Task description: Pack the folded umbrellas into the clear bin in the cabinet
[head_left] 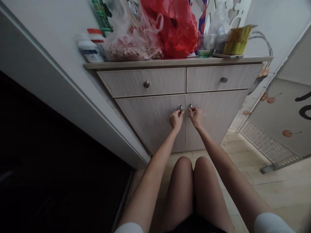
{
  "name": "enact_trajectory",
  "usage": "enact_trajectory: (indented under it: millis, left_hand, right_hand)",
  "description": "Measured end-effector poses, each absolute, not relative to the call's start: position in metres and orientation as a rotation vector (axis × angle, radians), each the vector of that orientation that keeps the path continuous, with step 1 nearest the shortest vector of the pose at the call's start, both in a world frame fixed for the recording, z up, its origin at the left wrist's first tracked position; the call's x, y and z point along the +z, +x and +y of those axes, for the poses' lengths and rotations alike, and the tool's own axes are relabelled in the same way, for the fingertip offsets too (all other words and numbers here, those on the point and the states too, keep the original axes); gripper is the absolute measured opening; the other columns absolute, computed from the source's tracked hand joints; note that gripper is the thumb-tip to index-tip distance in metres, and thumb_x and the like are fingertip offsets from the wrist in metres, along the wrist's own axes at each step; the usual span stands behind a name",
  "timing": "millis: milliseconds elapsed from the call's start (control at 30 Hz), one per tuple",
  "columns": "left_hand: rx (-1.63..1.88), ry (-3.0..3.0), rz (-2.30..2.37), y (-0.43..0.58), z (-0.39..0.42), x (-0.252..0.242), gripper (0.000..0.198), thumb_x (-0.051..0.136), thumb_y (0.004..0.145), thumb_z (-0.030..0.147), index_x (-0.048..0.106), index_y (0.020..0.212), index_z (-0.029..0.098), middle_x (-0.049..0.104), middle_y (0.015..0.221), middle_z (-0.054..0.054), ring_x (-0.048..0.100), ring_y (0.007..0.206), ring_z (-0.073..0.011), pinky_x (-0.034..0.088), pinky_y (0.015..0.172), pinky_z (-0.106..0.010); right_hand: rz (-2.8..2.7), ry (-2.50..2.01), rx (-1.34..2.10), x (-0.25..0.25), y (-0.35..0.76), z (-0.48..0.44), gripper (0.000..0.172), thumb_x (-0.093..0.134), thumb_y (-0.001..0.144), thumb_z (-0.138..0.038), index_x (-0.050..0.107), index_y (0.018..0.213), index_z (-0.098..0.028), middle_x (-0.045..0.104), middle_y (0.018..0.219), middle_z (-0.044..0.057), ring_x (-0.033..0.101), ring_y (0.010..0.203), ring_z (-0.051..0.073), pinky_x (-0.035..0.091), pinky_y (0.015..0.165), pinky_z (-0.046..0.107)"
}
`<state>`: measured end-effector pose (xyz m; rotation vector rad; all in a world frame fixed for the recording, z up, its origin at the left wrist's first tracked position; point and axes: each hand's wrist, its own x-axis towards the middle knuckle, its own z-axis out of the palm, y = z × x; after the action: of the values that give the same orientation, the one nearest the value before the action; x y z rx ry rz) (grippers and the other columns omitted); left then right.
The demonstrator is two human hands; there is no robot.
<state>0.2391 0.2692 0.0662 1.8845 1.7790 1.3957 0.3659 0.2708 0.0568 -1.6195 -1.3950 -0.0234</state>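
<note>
Knees (183,166) sit closest, side by side, facing cabinet (186,93); approx. a narrow strip of floor (245,158) shows betw. them and its foot. Left hand (177,120) pinches left door knob (181,107); right hand (197,117) has its fingertips closed on right door knob (190,105). Hands are apart, one either side of the centre seam.

Progress (judged from this view only): contact made at both knobs; left door (145,119) and right door (216,116) sit flush, no gap noted, contents n/v. Whether a swing is finished or unstarted, cannot tell.

Clearance: knees look close to both doors' path, so room in front is prob. tight. L side, white wall (121,139) runs close along the cabinet edge. R side, more floor lies open, up to cherry-print panel (274,119).

Upper section: left drawer (126,82) and right drawer (206,77) shut. Top edge carries white bottle (89,51), clear bag (131,42), red bag (179,35), glass (206,45) and yellow packet (236,40), several near the front lip; jolts could shift them.
</note>
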Motion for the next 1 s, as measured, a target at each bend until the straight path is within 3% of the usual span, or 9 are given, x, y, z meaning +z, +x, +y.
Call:
enact_trajectory:
  millis: [300, 433, 567, 667, 833, 1000]
  left_hand:
    - [1.446, 1.852, 1.684, 0.236, 0.28, 0.06, 0.019, 0.069, 0.089, 0.028, 0.077, 0.102, 0.017, 0.077, 0.101, -0.012, 0.071, 0.092, -0.0227, 0.051, 0.087, -0.033]
    - [1.494, 1.79, 1.468, 0.237, 0.274, 0.039, 0.036, 0.069, 0.087, 0.022, 0.069, 0.122, 0.014, 0.073, 0.117, -0.016, 0.072, 0.101, -0.0238, 0.054, 0.09, -0.034]
    - [1.601, 1.673, 1.345, 0.238, 0.242, -0.004, 0.043, 0.062, 0.091, 0.027, 0.062, 0.133, 0.015, 0.068, 0.129, -0.018, 0.068, 0.115, -0.0244, 0.054, 0.096, -0.036]
    - [1.488, 1.63, 1.45, 0.234, 0.206, -0.042, 0.034, 0.054, 0.096, 0.037, 0.069, 0.119, 0.016, 0.074, 0.117, -0.016, 0.071, 0.106, -0.0232, 0.054, 0.093, -0.035]
    - [1.245, 1.611, 1.51, 0.232, 0.158, -0.087, 0.04, 0.049, 0.096, 0.045, 0.07, 0.076, 0.018, 0.074, 0.071, -0.008, 0.071, 0.07, -0.0196, 0.054, 0.07, -0.028]
    - [1.122, 1.631, 1.499, 0.238, 0.149, -0.096, 0.033, 0.05, 0.094, 0.041, 0.069, 0.079, 0.019, 0.075, 0.074, -0.006, 0.07, 0.066, -0.0171, 0.051, 0.067, -0.026]
  right_hand:
    - [-1.35, -1.481, 0.201, 0.047, 0.369, 0.283, 0.044, 0.048, 0.097, -0.056, 0.067, 0.101, -0.017, 0.071, 0.082, 0.009, 0.065, 0.073, 0.021, 0.043, 0.069, 0.03]
    - [-1.311, -1.39, 0.24, 0.046, 0.37, 0.282, 0.048, 0.051, 0.093, -0.061, 0.067, 0.103, -0.017, 0.071, 0.08, 0.008, 0.066, 0.073, 0.021, 0.045, 0.069, 0.03]
    - [-1.299, -1.261, 0.306, 0.036, 0.373, 0.273, 0.055, 0.055, 0.09, -0.063, 0.062, 0.121, -0.018, 0.072, 0.086, 0.007, 0.066, 0.071, 0.019, 0.048, 0.07, 0.03]
    - [-1.274, -1.195, 0.383, 0.011, 0.379, 0.257, 0.06, 0.047, 0.092, -0.064, 0.058, 0.127, -0.016, 0.073, 0.094, 0.01, 0.063, 0.066, 0.017, 0.05, 0.067, 0.029]
    - [-1.388, -1.431, 0.556, -0.061, 0.391, 0.207, 0.05, 0.04, 0.095, -0.058, 0.067, 0.106, -0.018, 0.074, 0.101, 0.011, 0.066, 0.072, 0.017, 0.052, 0.07, 0.029]
    - [-1.49, -1.596, 0.67, -0.104, 0.395, 0.165, 0.031, 0.051, 0.093, -0.045, 0.068, 0.086, -0.02, 0.074, 0.081, 0.006, 0.069, 0.068, 0.017, 0.052, 0.068, 0.027]
